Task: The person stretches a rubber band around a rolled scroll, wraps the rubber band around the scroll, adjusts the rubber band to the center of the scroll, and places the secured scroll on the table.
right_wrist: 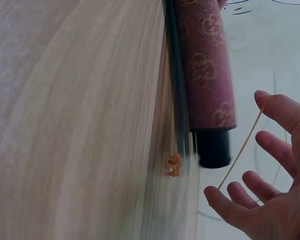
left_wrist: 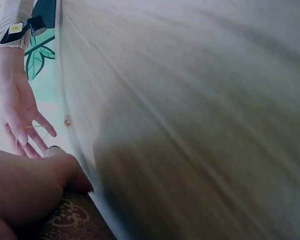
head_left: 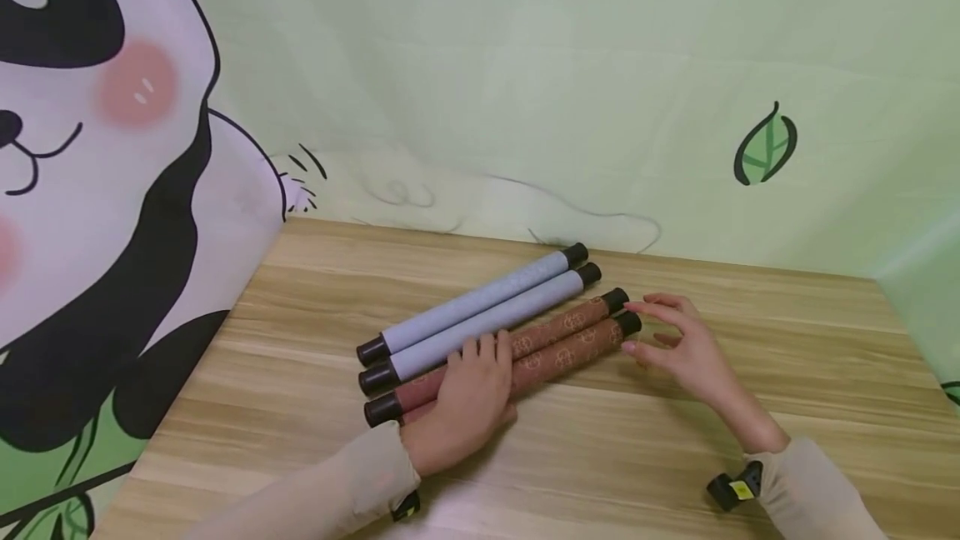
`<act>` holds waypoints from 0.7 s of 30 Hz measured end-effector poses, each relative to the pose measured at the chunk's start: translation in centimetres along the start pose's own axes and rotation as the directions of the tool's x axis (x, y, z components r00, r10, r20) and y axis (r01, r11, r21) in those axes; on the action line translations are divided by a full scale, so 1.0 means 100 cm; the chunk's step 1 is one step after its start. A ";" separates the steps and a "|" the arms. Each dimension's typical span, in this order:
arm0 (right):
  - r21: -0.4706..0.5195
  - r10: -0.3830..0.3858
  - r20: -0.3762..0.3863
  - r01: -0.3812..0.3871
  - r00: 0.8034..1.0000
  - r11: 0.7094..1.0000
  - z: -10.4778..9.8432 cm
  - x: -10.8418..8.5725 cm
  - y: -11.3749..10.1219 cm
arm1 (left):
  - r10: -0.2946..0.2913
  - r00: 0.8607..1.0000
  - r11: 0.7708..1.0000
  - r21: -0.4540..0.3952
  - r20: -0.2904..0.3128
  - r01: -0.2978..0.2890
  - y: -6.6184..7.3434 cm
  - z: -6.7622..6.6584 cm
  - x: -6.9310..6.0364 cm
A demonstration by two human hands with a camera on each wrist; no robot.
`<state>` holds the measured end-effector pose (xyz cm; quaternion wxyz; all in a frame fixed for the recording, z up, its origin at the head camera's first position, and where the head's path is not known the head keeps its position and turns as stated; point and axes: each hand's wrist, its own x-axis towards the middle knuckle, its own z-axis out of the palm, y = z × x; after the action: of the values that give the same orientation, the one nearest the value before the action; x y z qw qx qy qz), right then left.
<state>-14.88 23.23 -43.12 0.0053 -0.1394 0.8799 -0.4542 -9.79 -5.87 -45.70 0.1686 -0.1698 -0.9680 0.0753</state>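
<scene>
Lying aslant at the middle of the head view, two red-brown rolls (head_left: pixel 570 357) with a gold pattern are partly covered by the left hand (head_left: pixel 472 407); the lower left end of the nearer one is hidden behind that hand and its sleeve (head_left: pixel 330 473). In the left wrist view only a dark patch of patterned roll is shown at the bottom edge, cut off by the frame. A small orange bundle (right_wrist: pixel 173 165) is seen below the middle of the right wrist view, too blurred to be made out fully.

The red-brown rolls are gripped from above by the left hand, its fingers bent over them. The right hand (head_left: pixel 693 352) is held with its digits spread, and a thin yellowish band (right_wrist: pixel 243 145) is stretched between two fingertips. That hand is placed just beside the black end caps (head_left: pixel 628 323); in the right wrist view a gap is seen between the band and the nearest cap.

Two pale blue rolls (head_left: pixel 472 300) are set alongside, above the red-brown pair, their upper right ends brought near the table's back edge, where the painted backdrop (head_left: pixel 465 90) is met. Room for moving is given by the wooden table (head_left: pixel 825 373) at lower right.
</scene>
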 end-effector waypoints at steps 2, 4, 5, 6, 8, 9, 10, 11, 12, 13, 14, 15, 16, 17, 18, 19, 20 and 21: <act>0.011 -0.010 -0.016 0.010 1.000 1.000 -0.002 0.000 0.000 | -0.005 1.000 1.000 0.000 -0.024 0.005 -0.003 -0.003 0.001; 0.028 -0.014 -0.027 0.015 1.000 0.999 -0.002 -0.001 -0.002 | -0.005 0.999 1.000 0.001 -0.042 0.005 -0.007 -0.006 0.002; 0.046 -0.009 -0.027 0.010 1.000 0.999 -0.003 -0.001 -0.003 | -0.005 0.999 1.000 0.002 -0.047 0.005 -0.009 -0.008 0.002; 0.066 -0.001 -0.027 0.002 1.000 0.998 -0.003 -0.001 -0.005 | -0.002 0.999 1.000 0.005 -0.046 0.002 -0.011 -0.010 0.003; 0.106 0.015 -0.028 -0.012 0.999 0.994 -0.002 0.000 -0.008 | 0.008 0.999 1.000 0.008 -0.035 -0.008 -0.015 -0.014 0.005; 0.127 0.024 -0.030 -0.020 0.999 0.992 -0.001 0.000 -0.009 | 0.013 0.999 1.000 -0.003 -0.030 -0.013 -0.017 -0.015 0.005; 0.134 0.032 -0.034 -0.027 0.999 0.991 0.000 0.001 -0.010 | 0.017 1.000 1.000 -0.022 -0.025 -0.018 -0.019 -0.016 0.006; 0.139 0.036 -0.038 -0.030 0.999 0.990 0.000 0.001 -0.011 | 0.020 1.000 0.999 -0.043 -0.019 -0.021 -0.021 -0.018 0.007; 0.140 0.031 -0.047 -0.024 0.998 0.990 0.001 0.001 -0.012 | 0.025 1.000 0.998 -0.063 -0.018 -0.026 -0.023 -0.018 0.008; 0.142 0.028 -0.056 -0.020 0.998 0.990 0.002 0.002 -0.013 | 0.028 0.999 0.996 -0.084 -0.017 -0.029 -0.024 -0.020 0.008; 0.143 0.024 -0.067 -0.014 0.997 0.990 0.003 0.002 -0.014 | 0.030 0.999 0.994 -0.108 -0.019 -0.032 -0.026 -0.020 0.009; 0.149 0.021 -0.078 -0.009 0.997 0.989 0.004 0.002 -0.015 | 0.031 0.999 0.991 -0.127 -0.021 -0.033 -0.028 -0.021 0.010; 0.153 0.017 -0.089 -0.003 0.996 0.988 0.005 0.002 -0.016 | 0.031 0.999 0.989 -0.142 -0.025 -0.034 -0.029 -0.021 0.010; 0.173 0.016 -0.093 0.000 0.996 0.985 0.006 0.002 -0.017 | 0.033 0.999 0.988 -0.149 -0.029 -0.037 -0.031 -0.021 0.011; 0.194 0.017 -0.097 0.002 0.995 0.981 0.008 0.002 -0.019 | 0.034 0.999 0.987 -0.154 -0.033 -0.039 -0.032 -0.022 0.011; 0.219 0.021 -0.098 0.001 0.995 0.976 0.009 0.002 -0.021 | 0.035 0.999 0.987 -0.158 -0.035 -0.040 -0.034 -0.022 0.012; 0.259 0.025 -0.094 0.000 0.995 0.966 0.012 0.002 -0.024 | 0.035 0.999 0.986 -0.163 -0.039 -0.041 -0.035 -0.022 0.012; 0.302 0.031 -0.086 -0.004 0.996 0.953 0.014 0.002 -0.026 | 0.035 0.999 0.986 -0.164 -0.042 -0.041 -0.035 -0.022 0.012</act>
<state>-14.30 20.61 -41.80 -0.0090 -0.1085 0.8010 -0.5886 -11.20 -8.53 -42.59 0.1713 -0.2029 -0.9641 -0.0049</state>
